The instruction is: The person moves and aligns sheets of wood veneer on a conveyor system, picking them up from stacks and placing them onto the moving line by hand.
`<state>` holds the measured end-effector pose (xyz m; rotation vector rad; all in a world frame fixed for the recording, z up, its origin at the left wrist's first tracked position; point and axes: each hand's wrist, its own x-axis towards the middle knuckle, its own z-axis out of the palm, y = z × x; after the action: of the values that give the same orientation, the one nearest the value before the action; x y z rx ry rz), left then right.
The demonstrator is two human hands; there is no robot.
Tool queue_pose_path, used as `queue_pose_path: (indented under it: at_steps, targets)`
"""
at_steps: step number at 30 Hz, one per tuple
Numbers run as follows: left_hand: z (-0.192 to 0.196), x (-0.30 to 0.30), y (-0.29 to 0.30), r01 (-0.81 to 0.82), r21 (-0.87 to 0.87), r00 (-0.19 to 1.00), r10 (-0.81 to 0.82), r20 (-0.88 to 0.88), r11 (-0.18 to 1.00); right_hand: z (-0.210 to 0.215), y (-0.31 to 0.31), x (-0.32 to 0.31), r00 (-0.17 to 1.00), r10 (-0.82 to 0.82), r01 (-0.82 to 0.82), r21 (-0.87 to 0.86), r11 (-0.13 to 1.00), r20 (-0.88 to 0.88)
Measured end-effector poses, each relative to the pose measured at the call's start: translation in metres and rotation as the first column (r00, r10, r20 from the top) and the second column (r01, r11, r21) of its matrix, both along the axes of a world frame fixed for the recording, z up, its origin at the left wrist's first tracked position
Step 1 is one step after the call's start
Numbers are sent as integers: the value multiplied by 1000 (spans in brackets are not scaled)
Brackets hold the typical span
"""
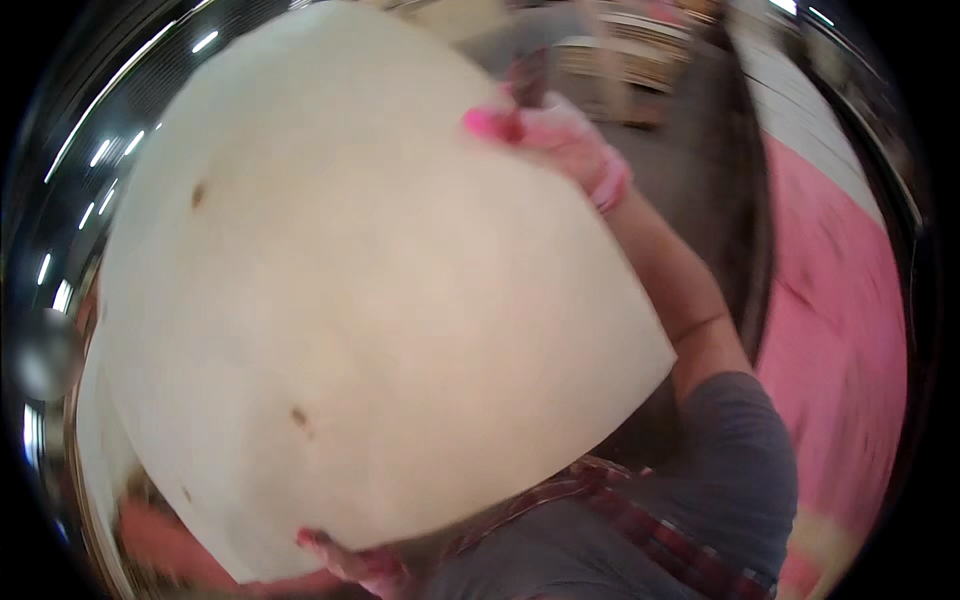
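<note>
A large pale cream sheet [350,290], thin like veneer or stiff paper with a few small brown spots, fills most of the view and is held up close to the camera. My right hand [560,135], in a pink glove, grips its upper right edge. My left hand [350,560], also pink-gloved, holds its lower edge near my body. The sheet hides whatever lies behind it.
A bright pink surface [840,330] spreads along the right side. Blurred light-coloured stacks or shelving [630,60] stand at the top right on a dark floor [700,170]. Ceiling lights [100,150] streak along the upper left rim.
</note>
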<state>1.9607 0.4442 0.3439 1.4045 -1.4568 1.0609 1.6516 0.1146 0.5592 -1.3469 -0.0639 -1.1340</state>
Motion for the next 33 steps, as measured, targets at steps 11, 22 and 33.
queue_pose_path:
  at_steps: [11, 22, 33]
  targets:
    - [-48, -168, -374, 874, 193, 475, -868, -146, 445, -147, 146, -313, 227, -959, 880, 458, 128, -168]
    - [-120, -573, -513, 510, -494, 129, 630, -766, -704, -303, 279, -297, -653, -598, 206, 650, -731, -466]
    - [-199, -809, -418, 312, -438, 489, 538, -687, -843, -406, 368, -387, -753, -354, -168, 683, -711, -554]
